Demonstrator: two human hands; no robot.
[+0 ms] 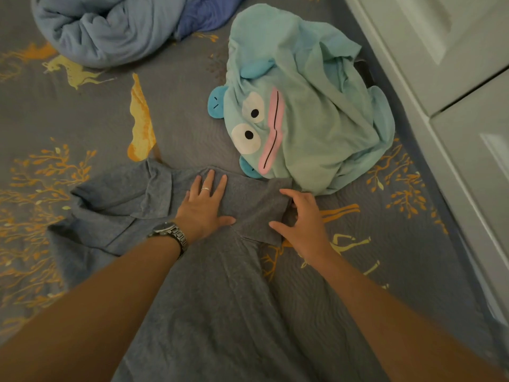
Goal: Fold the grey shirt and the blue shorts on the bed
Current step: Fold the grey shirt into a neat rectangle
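The grey shirt (220, 299) lies spread on the bed, its top end away from me and its left sleeve rumpled out to the left. My left hand (203, 208), with a ring and a wristwatch, presses flat on the shirt near its top, fingers straight. My right hand (305, 224) is at the right sleeve, which is folded in over the body. Its thumb lies on top and its fingers curl round the sleeve's edge. A crumpled light blue garment with a cartoon face, apparently the blue shorts (311, 111), lies just beyond the shirt, touching its top right corner.
The bed sheet (82, 119) is grey with orange and yellow deer and branch prints. A bunched blue blanket (110, 31) sits at the far left. White cabinet doors (454, 64) run close along the bed's right side.
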